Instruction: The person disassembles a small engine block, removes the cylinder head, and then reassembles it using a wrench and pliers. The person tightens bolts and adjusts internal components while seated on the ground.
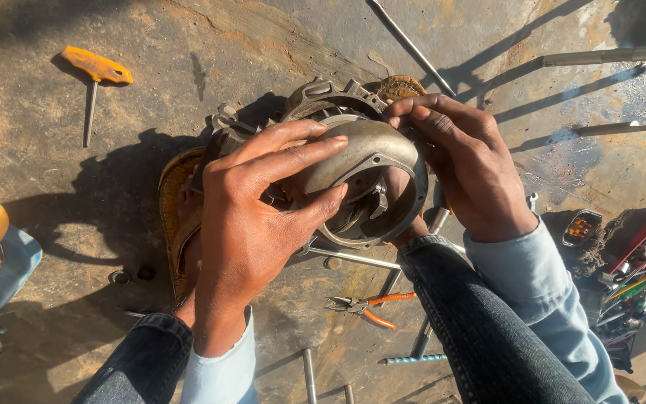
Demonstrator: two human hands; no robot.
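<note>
Both hands steady the metal housing (364,176) over the knees: left hand (252,224) clamps its curved shell, right hand (461,168) pinches the rim, keeping the opening facing up.

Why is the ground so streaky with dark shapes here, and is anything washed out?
Head view: low, hard sunlight throws long shadows from the left hand, right hand and T-handle tool; the round metal housing glints brightly; focus is sharp mid-frame.
</note>
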